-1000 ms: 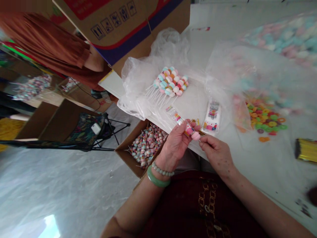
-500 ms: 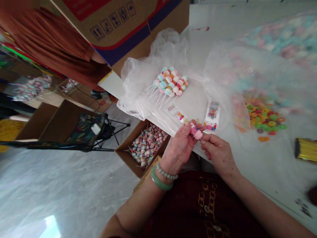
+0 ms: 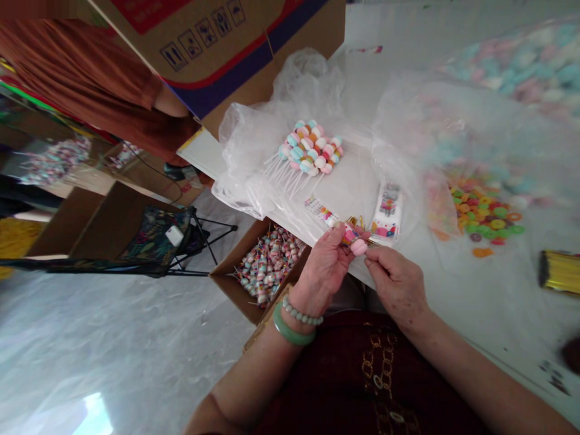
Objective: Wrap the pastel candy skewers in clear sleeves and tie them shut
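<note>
My left hand [image 3: 328, 260] is closed around a marshmallow candy skewer [image 3: 359, 246] in a printed clear wrapper. A pink marshmallow bulges from its near end, beside the fingertips. My right hand [image 3: 396, 281] is pinched at that end, just right of the pink marshmallow; what lies between its fingertips is too small to make out. Gold twist ties [image 3: 356, 221] show just behind my left fingers. A stack of printed wrappers [image 3: 386, 211] lies beyond my hands, and a pile of unwrapped marshmallow skewers [image 3: 312, 148] with white sticks rests on plastic sheeting farther back.
Ring-shaped gummies [image 3: 492, 214] and a large bag of marshmallows [image 3: 525, 66] occupy the table's right. A gold bundle [image 3: 562, 273] is at the right edge. Below the table stands a carton of wrapped skewers [image 3: 269, 266], near a folding chair [image 3: 156, 238]. Another person [image 3: 90, 90] stands behind the large box [image 3: 235, 54].
My right hand has drawn slightly away from the left, and its fingers are more tightly curled. The skewer in my left hand has shifted a little to the left.
</note>
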`<state>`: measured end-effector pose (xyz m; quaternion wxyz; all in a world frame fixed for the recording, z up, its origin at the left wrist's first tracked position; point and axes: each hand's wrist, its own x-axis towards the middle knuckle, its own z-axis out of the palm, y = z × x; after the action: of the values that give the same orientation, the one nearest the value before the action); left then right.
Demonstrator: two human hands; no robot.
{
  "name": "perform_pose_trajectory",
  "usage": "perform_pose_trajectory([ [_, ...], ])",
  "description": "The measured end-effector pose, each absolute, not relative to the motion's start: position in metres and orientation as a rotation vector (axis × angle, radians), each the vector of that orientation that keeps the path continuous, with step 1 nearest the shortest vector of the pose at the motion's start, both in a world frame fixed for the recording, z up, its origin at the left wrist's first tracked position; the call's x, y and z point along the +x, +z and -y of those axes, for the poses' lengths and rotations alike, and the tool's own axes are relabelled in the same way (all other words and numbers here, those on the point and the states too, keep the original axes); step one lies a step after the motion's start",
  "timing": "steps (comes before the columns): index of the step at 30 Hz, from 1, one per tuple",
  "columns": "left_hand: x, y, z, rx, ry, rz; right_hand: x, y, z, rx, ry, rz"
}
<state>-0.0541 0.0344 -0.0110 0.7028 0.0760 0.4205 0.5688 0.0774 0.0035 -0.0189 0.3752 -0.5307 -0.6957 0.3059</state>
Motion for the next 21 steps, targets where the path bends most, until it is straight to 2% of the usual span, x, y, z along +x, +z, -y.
perform_pose_trajectory([
  [7,-0.048,-0.006,-0.033,0.196,1.326,-0.877,0.078,-0.021,-0.003,-1.332,0.769,1.9],
  [13,-0.058,-0.008,-0.031,0.407,1.162,-0.909,0.083,-0.019,-0.011,-1.413,1.068,1.562],
  [21,-0.067,-0.011,-0.034,0.324,1.132,-0.939,0.084,-0.017,-0.013,-1.47,1.32,1.27],
])
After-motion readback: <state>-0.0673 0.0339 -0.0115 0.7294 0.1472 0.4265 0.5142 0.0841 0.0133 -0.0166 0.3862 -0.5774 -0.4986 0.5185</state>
